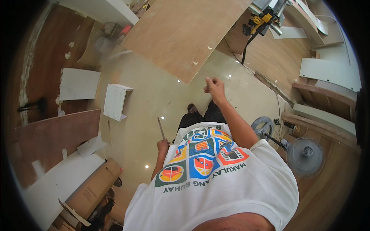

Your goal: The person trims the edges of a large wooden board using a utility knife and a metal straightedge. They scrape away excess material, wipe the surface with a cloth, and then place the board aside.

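My left hand [163,145] is closed around the handle of a thin, flat metal tool [160,128] that points up and away from my body. My right hand [214,87] is raised in front of me with its fingers curled, holding nothing that I can see. It hovers just below the near corner of a large brown plywood sheet [185,32] that lies across the floor ahead. I look down over my white printed shirt and dark trousers at a glossy beige floor [154,96].
A small white open box frame [115,101] stands on the floor at left. White and brown boards [58,134] lie along the left, with a cardboard tube [94,188] below. A yellow power saw [262,19] sits top right. A floor fan [304,156] stands at right.
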The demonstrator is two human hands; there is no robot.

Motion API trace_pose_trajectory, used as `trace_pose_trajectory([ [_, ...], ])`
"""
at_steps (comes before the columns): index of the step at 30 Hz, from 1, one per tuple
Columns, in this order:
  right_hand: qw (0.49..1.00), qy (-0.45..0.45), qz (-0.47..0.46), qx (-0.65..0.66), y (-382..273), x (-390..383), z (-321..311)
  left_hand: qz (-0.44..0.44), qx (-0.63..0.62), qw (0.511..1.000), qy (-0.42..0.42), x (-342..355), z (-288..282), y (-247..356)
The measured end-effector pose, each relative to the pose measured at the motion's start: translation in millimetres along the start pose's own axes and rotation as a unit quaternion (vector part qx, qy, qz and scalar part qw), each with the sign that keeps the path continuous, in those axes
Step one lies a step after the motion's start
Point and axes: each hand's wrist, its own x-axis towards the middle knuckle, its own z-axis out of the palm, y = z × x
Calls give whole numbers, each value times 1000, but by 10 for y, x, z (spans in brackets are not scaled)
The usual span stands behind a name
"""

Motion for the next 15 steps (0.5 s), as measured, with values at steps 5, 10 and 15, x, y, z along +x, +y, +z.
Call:
trace_pose_trajectory([
  [5,976,82,-68,-191,710,280,-939,-45,-89,995,-15,-48,91,338],
  [10,932,169,11,-321,1792,136,-3125,33,-49,997,-54,58,401,572],
  [15,907,265,190,-266,1778,-983,-3764,144,159,974,-75,184,562,721],
])
